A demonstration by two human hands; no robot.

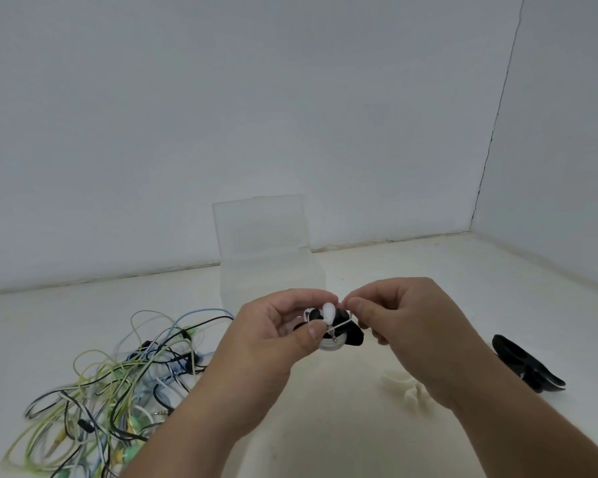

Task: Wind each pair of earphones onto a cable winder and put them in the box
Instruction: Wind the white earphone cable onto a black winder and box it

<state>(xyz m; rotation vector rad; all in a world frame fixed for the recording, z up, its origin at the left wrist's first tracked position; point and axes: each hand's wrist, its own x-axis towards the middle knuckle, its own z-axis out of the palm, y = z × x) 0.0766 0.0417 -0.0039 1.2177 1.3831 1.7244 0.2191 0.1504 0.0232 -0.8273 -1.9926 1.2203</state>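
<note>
The black cable winder point(352, 335) is being held up in mid-air, just in front of the clear plastic box point(266, 257), with the white earphones point(328, 313) almost fully wrapped around it. One white earbud is standing up on top, and the jack plug point(334, 338) is showing near the bottom of the coil. The left hand point(273, 336) is gripping the winder, thumb pressing across its front and fingers curled behind. The right hand point(404, 326) is pinching the last stretch of white cable point(343, 324) between thumb and forefinger, pulling it taut across the winder.

Judging by this, the winding is nearly finished. The tail should be kept under light tension and tucked in before the thumb lets go, or the coil may spring loose. The box is standing open behind, lid upright, ready for the bundle.

To the left, a tangle of earphones point(118, 384) is lying on the table point(497, 288). A white winder point(404, 386) and a spare black winder point(525, 365) are lying to the right.
</note>
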